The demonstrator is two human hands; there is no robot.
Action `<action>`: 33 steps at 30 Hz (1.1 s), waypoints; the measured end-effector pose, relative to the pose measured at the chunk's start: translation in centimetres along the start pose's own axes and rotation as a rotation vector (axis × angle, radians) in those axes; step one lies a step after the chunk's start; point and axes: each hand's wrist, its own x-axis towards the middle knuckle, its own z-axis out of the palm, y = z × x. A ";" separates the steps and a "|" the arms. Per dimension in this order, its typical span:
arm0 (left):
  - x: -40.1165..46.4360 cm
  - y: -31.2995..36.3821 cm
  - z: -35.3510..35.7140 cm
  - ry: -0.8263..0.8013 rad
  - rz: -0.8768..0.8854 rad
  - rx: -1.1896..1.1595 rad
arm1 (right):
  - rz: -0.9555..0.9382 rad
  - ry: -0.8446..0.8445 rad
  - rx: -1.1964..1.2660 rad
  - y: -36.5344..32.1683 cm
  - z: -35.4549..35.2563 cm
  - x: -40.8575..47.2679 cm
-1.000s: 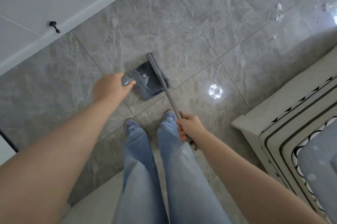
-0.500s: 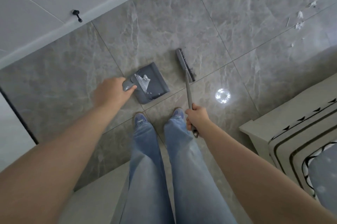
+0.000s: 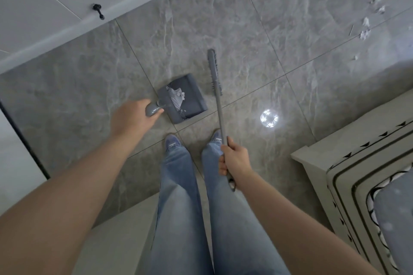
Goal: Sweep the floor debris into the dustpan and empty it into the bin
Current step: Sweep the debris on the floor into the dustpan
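Observation:
A grey dustpan (image 3: 190, 95) sits over the floor tiles in front of my feet, with white scraps (image 3: 178, 93) lying inside near its comb. My left hand (image 3: 131, 119) grips the dustpan's handle. To its right my right hand (image 3: 234, 160) holds the long grey broom (image 3: 215, 82) by its stick, and the brush head points away from me beside the pan. More white debris (image 3: 365, 28) lies scattered on the tiles at the far right.
A white cabinet with a black knob (image 3: 98, 10) runs along the upper left. A pale patterned piece of furniture (image 3: 357, 162) stands at the right. A bright light reflection (image 3: 269, 118) shines on the floor. My legs and shoes (image 3: 172, 142) are below the dustpan.
The broom head has come off the dustpan and swung to the right of it. The view has shifted, and both hands keep their hold.

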 end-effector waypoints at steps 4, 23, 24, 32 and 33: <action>0.4 -1.9 -0.1 0.002 -0.009 -0.038 | 0.002 0.084 -0.030 -2.0 -0.2 3.1; 1.9 -8.7 -2.1 0.023 -0.055 -0.055 | -0.036 0.069 -0.053 -5.8 4.8 2.2; 2.0 -9.1 -2.0 0.031 -0.061 -0.051 | -0.030 0.084 -0.078 -6.7 5.0 3.0; 3.2 -10.8 -2.2 0.015 -0.052 -0.079 | 0.027 0.005 -0.400 -4.9 13.6 2.4; 3.3 -10.8 -2.3 0.000 -0.049 -0.071 | 0.034 -0.006 -0.414 -3.9 14.8 1.5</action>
